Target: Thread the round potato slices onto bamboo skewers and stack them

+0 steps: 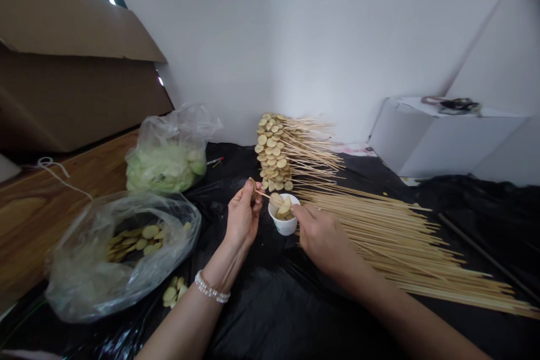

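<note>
Above a white paper cup (286,227), a thin wooden skewer (265,195) runs between my two hands. My left hand (243,211), with a beaded bracelet at the wrist, pinches a potato slice (252,184) at the skewer's tip. The fingers of my right hand (323,233) are closed round the skewer's other end, at the cup's right rim. Pale potato slices (286,207) show in the cup's mouth. Behind it lies a stack of skewered potato slices (272,149), sticks pointing right. Bare skewers (392,236) are spread to the right of the cup.
An open clear plastic bag (84,275) at left holds potato slices. Several loose slices (172,292) lie beside it. Behind stand a bag of pale green vegetable pieces (164,166) and a cardboard box (80,90). A white box (447,135) is at right. Black plastic sheeting (261,304) covers the surface.
</note>
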Motion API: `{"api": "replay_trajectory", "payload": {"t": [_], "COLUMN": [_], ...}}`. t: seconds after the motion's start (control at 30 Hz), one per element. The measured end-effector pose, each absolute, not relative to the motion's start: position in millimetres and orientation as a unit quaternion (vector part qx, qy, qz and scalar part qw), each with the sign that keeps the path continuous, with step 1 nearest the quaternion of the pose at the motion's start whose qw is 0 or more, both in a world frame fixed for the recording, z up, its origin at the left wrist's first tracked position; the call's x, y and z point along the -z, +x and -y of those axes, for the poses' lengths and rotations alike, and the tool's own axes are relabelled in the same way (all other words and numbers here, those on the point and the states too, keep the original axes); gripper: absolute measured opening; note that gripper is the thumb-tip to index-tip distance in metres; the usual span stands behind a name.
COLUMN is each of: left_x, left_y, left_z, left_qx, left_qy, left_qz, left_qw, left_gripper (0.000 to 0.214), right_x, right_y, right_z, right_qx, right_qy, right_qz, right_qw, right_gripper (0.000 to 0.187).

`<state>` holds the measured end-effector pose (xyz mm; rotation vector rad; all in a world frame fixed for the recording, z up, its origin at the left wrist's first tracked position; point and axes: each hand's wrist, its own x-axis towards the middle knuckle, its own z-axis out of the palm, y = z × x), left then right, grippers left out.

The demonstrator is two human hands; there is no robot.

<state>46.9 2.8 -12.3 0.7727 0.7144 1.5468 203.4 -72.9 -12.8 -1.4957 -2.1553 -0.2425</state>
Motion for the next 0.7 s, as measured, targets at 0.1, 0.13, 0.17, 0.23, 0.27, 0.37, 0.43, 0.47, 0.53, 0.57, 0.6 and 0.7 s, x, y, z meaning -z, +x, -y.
{"api": "replay_trajectory", "payload": {"t": [0.1, 0.13, 0.17, 0.23, 0.27, 0.37, 0.43, 0.47, 0.53, 0.57, 0.6, 0.7], "left_x": [11.4, 11.0, 10.6, 9.9, 9.6, 8.5, 7.6, 7.1, 6.5, 6.5, 6.8, 8.5], "left_y": [47.1, 47.2, 47.5, 48.2, 48.7, 50.1, 50.6, 50.5, 49.9, 49.5, 49.3, 51.4], "left_z": [-2.8, -2.7, -2.6, -2.1, -1.8, -0.9, -0.7, -0.8, -1.0, -0.9, -0.7, 1.7], "left_qx": [-0.669, -0.671, -0.671, -0.670, -0.669, -0.670, -0.674, -0.676, -0.678, -0.679, -0.680, -0.674], "left_qy": [0.328, 0.326, 0.326, 0.329, 0.331, 0.331, 0.326, 0.324, 0.321, 0.320, 0.320, 0.325], "left_qz": [-0.304, -0.305, -0.305, -0.308, -0.309, -0.309, -0.307, -0.305, -0.302, -0.301, -0.300, -0.304], "left_qw": [0.594, 0.593, 0.591, 0.590, 0.589, 0.589, 0.587, 0.587, 0.588, 0.588, 0.588, 0.590], "left_gripper": [0.028, 0.028, 0.028, 0.029, 0.029, 0.031, 0.031, 0.030, 0.030, 0.030, 0.029, 0.030], "right_x": [12.8, 12.7, 12.7, 12.5, 12.4, 12.5, 13.2, 13.7, 14.5, 14.7, 14.6, 12.7], "right_y": [202.3, 202.1, 202.0, 202.2, 202.4, 202.8, 202.6, 202.4, 201.7, 201.3, 200.9, 199.5], "right_z": [73.3, 72.7, 71.7, 69.5, 68.7, 68.9, 71.0, 72.1, 73.7, 74.0, 73.9, 71.3], "right_qx": [0.102, 0.087, 0.063, 0.012, -0.005, 0.024, 0.095, 0.133, 0.186, 0.194, 0.189, 0.105], "right_qy": [-0.548, -0.550, -0.552, -0.552, -0.550, -0.555, -0.552, -0.544, -0.525, -0.519, -0.518, -0.539], "right_qz": [0.794, 0.793, 0.791, 0.787, 0.786, 0.786, 0.788, 0.790, 0.795, 0.796, 0.797, 0.792], "right_qw": [0.242, 0.247, 0.255, 0.275, 0.281, 0.272, 0.256, 0.249, 0.242, 0.243, 0.246, 0.269], "right_gripper": [0.037, 0.035, 0.032, 0.027, 0.025, 0.026, 0.030, 0.032, 0.032, 0.031, 0.030, 0.028]}}
